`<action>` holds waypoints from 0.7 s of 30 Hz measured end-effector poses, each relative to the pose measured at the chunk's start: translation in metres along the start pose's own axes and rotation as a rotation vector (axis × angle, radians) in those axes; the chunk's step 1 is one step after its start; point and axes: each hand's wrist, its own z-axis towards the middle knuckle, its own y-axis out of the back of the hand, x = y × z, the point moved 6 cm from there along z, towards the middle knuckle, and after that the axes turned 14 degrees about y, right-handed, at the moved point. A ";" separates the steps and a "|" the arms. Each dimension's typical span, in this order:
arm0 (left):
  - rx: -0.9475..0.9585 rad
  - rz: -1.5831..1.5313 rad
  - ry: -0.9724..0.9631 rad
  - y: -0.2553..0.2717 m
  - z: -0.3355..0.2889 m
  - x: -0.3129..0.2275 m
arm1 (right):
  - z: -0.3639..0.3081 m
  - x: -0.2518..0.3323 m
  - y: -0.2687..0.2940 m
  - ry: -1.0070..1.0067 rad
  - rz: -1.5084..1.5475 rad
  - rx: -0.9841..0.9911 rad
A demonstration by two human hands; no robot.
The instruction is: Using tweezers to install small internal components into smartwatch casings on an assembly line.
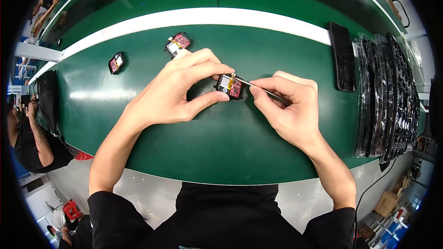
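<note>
Between the thumb and index finger of my left hand (182, 85) is a small black device case (230, 86), its inside showing a red circuit board, a silvery part and a yellow ribbon. My right hand (293, 103) pinches a thin metal tool, apparently tweezers (277, 97). Its tip reaches the upper edge of the case by the yellow ribbon; whether it grips anything is too small to tell. Beyond my left hand lies a similar case (178, 44) with a red board. Another small case (116, 62) rests farther left.
A green table (221, 152) spans the view, with a white bar (203, 17) along its far side. At the right stand a black phone-like slab (342, 57) and a stack of clear and black plastic trays (385, 97). Other people sit at the left, one with a tattooed arm (40, 140).
</note>
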 end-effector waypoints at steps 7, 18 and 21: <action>-0.064 0.011 -0.006 0.001 -0.001 -0.004 | -0.002 0.002 0.002 0.038 -0.015 -0.027; -0.083 -0.035 -0.005 0.002 0.002 -0.001 | -0.004 0.013 -0.002 0.303 -0.243 -0.079; -0.087 -0.051 -0.034 0.002 0.002 0.000 | -0.004 0.014 -0.003 0.309 -0.258 -0.069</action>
